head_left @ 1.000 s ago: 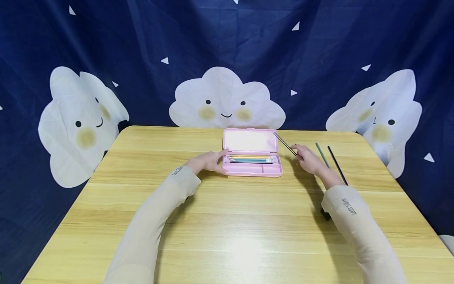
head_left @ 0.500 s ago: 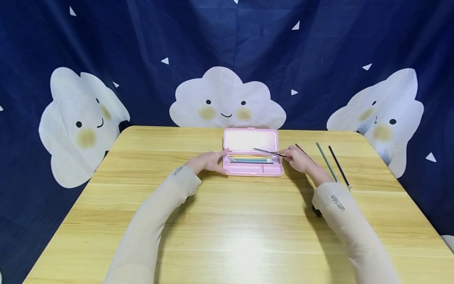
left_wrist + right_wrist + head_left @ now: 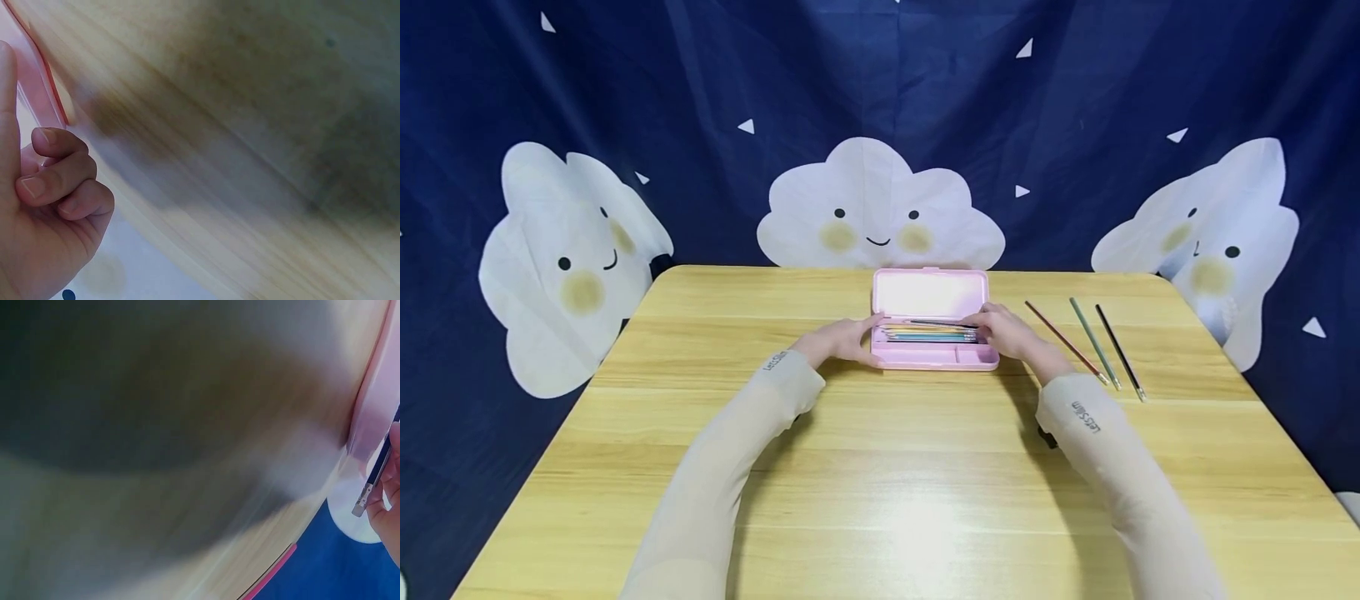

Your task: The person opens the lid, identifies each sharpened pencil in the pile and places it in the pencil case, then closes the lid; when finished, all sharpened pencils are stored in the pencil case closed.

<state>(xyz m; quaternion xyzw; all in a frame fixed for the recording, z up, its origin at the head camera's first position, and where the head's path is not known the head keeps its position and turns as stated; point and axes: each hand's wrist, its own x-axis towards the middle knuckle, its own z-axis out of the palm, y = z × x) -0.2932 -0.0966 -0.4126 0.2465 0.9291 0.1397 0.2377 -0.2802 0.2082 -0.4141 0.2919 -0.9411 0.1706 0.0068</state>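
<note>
A pink pencil case (image 3: 917, 357) lies with its lid (image 3: 931, 293) folded back near the table's far edge. Several pencils (image 3: 928, 336), yellow and blue among them, lie side by side in its long rear compartment. My left hand (image 3: 838, 340) holds the case's left end between thumb and forefinger; its other fingers curl in the left wrist view. With my right hand (image 3: 1009, 333) I pinch a dark pencil (image 3: 381, 459) near its eraser end. That pencil lies along the back of the rear compartment, over the others; its contact with them cannot be made out.
Right of the case, a red pencil (image 3: 1063, 340), a green pencil (image 3: 1093, 342) and a black pencil (image 3: 1120, 350) lie slanted on the wooden table (image 3: 880, 467). Behind the far edge hangs a dark blue curtain (image 3: 700, 167) with cloud prints.
My right hand has brought the dark pencil leftward from beside the lid and down into the case, turning it level. The red pencil has come into full sight. My left hand stays put.
</note>
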